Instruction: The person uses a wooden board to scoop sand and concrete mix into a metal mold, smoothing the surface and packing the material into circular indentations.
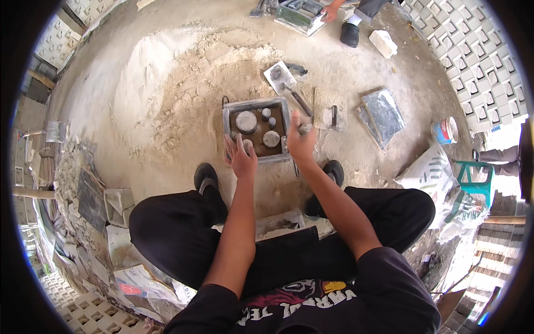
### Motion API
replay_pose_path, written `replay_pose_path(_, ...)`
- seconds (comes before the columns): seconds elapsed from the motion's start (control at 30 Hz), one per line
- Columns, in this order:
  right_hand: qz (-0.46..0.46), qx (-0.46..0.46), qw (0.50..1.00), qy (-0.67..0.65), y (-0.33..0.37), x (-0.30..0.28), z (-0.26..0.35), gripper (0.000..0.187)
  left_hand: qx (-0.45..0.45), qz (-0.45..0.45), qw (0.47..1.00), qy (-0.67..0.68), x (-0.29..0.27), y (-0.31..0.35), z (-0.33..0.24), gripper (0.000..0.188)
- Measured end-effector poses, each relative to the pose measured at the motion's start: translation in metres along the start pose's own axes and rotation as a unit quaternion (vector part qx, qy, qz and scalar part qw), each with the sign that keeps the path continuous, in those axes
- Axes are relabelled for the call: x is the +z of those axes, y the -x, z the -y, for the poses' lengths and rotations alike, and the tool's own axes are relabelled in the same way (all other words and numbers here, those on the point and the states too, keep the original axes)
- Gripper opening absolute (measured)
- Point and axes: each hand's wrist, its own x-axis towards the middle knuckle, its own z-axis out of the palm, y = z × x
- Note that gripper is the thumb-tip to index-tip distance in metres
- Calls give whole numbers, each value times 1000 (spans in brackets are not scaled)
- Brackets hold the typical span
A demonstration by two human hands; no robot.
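A shallow rectangular frame box (253,104) stands on the ground before me, filled with brown sand. Several round grey pieces lie in it: a large disc (246,122), a smaller disc (271,138) and two small knobs, one of them a small cylinder (266,113). My left hand (243,161) reaches over the near left corner, fingers spread around another disc (248,145), partly hidden beneath them. By the right wall of the box, my right hand (301,146) is closed around a small grey roundish piece (305,129); its fingers are slightly blurred.
Right of the box lie a long-handled trowel (300,101), a float with a handle (334,116) and flat dark plates (384,114). A sand heap (161,72) spreads at far left. A bucket (444,131) and a green stool (476,181) stand right. Another person's hand (331,11) works at a far frame.
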Motion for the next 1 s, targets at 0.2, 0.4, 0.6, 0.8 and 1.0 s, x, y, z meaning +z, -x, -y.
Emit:
replay_pose_path(0.2, 44, 25, 998, -26, -2, 0, 22, 50, 0, -3, 1000, 12, -2, -8, 2, 59)
replay_pose_path(0.4, 41, 5, 999, -5, -14, 7, 6, 49, -17, 26, 999, 27, -6, -4, -3, 62)
replay_pose_path(0.6, 39, -26, 999, 14, -20, -2, -8, 49, 6, 11, 999, 41, -2, -5, -5, 61)
replay_pose_path(0.8, 53, -5, 999, -5, -6, -5, 0, 50, 17, 25, 999, 11, -5, -3, -2, 57)
replay_pose_path(1.0, 60, -16, 998, -19, -8, 0, 19, 48, 13, 36, 999, -4, -10, -4, -3, 57)
